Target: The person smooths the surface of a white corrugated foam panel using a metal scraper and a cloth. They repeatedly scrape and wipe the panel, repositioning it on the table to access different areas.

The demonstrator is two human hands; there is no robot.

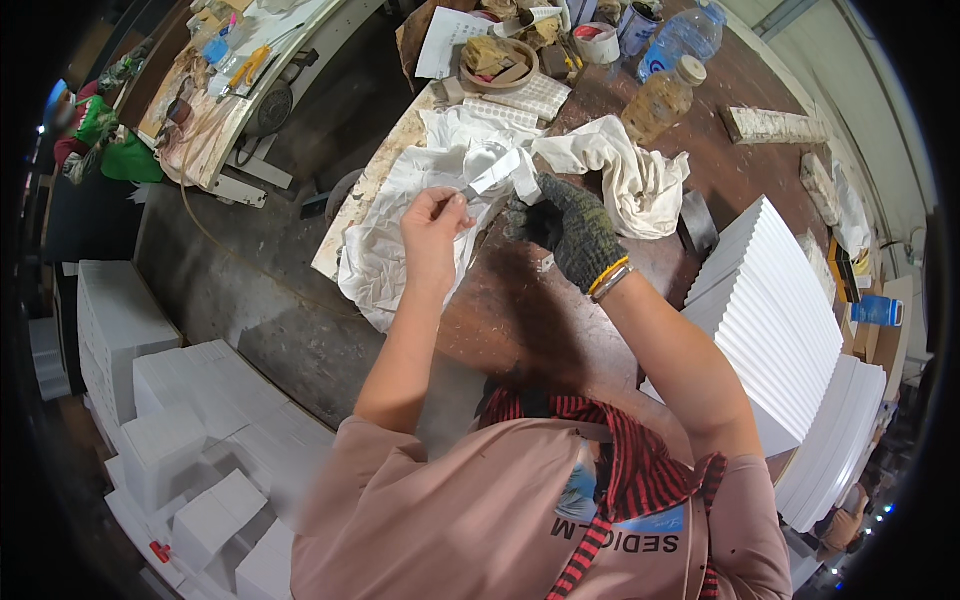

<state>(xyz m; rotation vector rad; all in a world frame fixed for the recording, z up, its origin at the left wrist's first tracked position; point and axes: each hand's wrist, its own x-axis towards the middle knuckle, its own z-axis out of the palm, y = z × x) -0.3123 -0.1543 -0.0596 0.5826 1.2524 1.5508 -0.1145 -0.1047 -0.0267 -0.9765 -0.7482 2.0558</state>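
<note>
In the head view, both hands meet over the brown workbench [560,310], just above a crumpled white cloth [400,240] spread on its left part. The bare left hand [432,232] has its fingers [455,208] pressed together, pinching the near end of a thin grey blade-like tool [470,188]; what kind of tool it is cannot be told. The right hand [565,225], in a dark knitted glove, has its fingers curled shut around a white moulded strip [508,170], which sticks up and left out of the fist. The tool's tip touches that strip just beside the gloved fingertips. Right of the hands on the workbench stands a fanned stack of white ribbed panels [775,320]. Beyond the cloth, toward the workbench's far end, stand two plastic bottles [672,65].
</note>
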